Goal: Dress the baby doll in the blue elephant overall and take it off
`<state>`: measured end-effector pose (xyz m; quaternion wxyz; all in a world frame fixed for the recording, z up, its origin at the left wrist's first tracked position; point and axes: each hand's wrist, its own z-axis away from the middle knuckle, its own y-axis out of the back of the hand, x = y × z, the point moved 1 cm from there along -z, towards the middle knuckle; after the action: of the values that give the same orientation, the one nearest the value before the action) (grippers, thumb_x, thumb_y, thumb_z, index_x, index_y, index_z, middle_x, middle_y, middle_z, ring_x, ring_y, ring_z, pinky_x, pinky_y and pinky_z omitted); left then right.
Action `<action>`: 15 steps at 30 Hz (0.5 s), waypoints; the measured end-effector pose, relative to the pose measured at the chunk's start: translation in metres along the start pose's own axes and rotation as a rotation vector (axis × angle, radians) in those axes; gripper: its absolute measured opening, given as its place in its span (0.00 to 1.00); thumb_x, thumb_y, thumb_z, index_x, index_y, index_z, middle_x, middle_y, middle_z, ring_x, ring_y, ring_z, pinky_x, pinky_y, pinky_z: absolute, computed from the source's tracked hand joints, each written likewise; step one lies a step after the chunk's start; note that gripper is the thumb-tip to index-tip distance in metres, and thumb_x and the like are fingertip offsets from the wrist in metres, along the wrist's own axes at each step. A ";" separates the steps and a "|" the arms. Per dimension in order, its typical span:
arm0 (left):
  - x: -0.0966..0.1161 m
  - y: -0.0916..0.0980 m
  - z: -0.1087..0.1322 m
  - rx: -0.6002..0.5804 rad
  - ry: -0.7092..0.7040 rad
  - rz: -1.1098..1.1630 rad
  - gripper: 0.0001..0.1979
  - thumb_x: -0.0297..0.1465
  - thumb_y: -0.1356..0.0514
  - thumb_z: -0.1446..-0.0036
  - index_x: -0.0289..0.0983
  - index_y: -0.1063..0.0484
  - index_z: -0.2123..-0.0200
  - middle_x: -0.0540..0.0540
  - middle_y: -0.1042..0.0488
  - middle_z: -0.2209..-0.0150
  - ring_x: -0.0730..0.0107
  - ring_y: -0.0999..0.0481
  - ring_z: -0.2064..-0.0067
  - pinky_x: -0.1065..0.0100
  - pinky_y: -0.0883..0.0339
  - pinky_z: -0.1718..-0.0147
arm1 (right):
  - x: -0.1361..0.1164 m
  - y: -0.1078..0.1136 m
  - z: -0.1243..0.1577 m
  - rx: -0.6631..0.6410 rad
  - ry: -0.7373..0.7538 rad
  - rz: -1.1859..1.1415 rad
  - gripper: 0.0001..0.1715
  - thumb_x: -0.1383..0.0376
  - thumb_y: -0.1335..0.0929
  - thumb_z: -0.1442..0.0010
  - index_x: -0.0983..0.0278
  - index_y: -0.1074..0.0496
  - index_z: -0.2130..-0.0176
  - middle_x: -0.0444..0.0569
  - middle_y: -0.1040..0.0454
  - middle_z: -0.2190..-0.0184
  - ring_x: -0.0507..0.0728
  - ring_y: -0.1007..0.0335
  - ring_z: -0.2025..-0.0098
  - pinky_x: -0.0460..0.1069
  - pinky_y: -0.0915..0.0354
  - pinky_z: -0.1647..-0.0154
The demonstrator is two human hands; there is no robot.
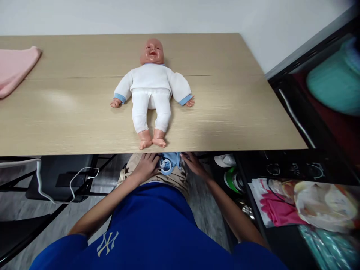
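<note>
A doll (151,78) with a bald head lies on its back on the table, dressed in a white top and white pants with blue cuffs. Below the table's front edge, a light blue cloth item (170,162) with a white ring-like part rests on my lap. My left hand (146,165) lies flat on the lap beside this cloth, fingers stretched out. On the other side, my right hand (194,163) is at the cloth's right edge with its fingers extended. The table edge partly hides its fingertips, and whether they touch the cloth is unclear.
A pink cloth (17,67) lies at the left of the wooden table (225,112). Black chairs and a white cable (41,183) are below left. At the right, a dark shelf holds a teal container (334,80), a pink item (281,208) and plastic packets (329,243).
</note>
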<state>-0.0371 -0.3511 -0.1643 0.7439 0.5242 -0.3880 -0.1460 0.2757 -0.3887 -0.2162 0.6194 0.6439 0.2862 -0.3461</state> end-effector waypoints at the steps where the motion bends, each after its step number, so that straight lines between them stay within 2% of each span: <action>1: -0.006 -0.005 -0.001 0.007 0.032 -0.021 0.24 0.33 0.33 0.24 0.30 0.24 0.30 0.21 0.30 0.23 0.26 0.37 0.17 0.27 0.41 0.19 | 0.003 -0.004 -0.001 -0.003 -0.021 -0.020 0.34 0.29 0.32 0.29 0.51 0.20 0.51 0.58 0.14 0.58 0.76 0.12 0.48 0.74 0.16 0.46; 4: -0.016 -0.014 -0.001 0.045 0.082 -0.017 0.17 0.30 0.37 0.23 0.32 0.20 0.36 0.23 0.24 0.28 0.28 0.32 0.20 0.27 0.42 0.19 | 0.003 -0.012 -0.002 0.049 -0.065 -0.007 0.29 0.31 0.26 0.35 0.51 0.22 0.57 0.56 0.14 0.56 0.77 0.16 0.40 0.77 0.21 0.36; 6: -0.017 -0.014 0.005 0.087 0.079 0.054 0.14 0.33 0.41 0.19 0.35 0.20 0.41 0.26 0.19 0.34 0.32 0.26 0.26 0.31 0.36 0.23 | -0.002 -0.014 -0.001 0.067 -0.066 0.003 0.26 0.35 0.22 0.39 0.51 0.24 0.60 0.57 0.14 0.54 0.77 0.19 0.37 0.77 0.24 0.32; 8: -0.017 -0.011 0.017 0.130 0.072 0.186 0.14 0.37 0.45 0.17 0.37 0.22 0.43 0.29 0.17 0.39 0.38 0.21 0.33 0.37 0.29 0.29 | -0.008 -0.015 0.001 0.067 -0.071 -0.016 0.23 0.39 0.23 0.38 0.52 0.26 0.62 0.57 0.14 0.54 0.75 0.18 0.40 0.74 0.24 0.32; 12: -0.017 0.001 0.053 0.222 0.036 0.492 0.11 0.41 0.45 0.18 0.41 0.29 0.46 0.33 0.16 0.40 0.48 0.17 0.38 0.47 0.25 0.34 | -0.026 -0.013 0.009 0.035 -0.082 -0.130 0.21 0.40 0.32 0.31 0.54 0.30 0.61 0.56 0.13 0.57 0.68 0.15 0.50 0.67 0.20 0.41; 15: -0.022 0.011 0.083 0.317 0.008 0.546 0.13 0.46 0.44 0.21 0.43 0.32 0.51 0.35 0.16 0.45 0.48 0.16 0.44 0.47 0.23 0.39 | -0.048 -0.001 0.019 -0.011 -0.080 -0.254 0.22 0.40 0.38 0.25 0.53 0.36 0.59 0.50 0.13 0.62 0.61 0.16 0.64 0.59 0.20 0.55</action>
<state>-0.1141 -0.3881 -0.1516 0.6661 0.5106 -0.5295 0.1232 0.2444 -0.4044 -0.1789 0.5850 0.5848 0.3423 -0.4456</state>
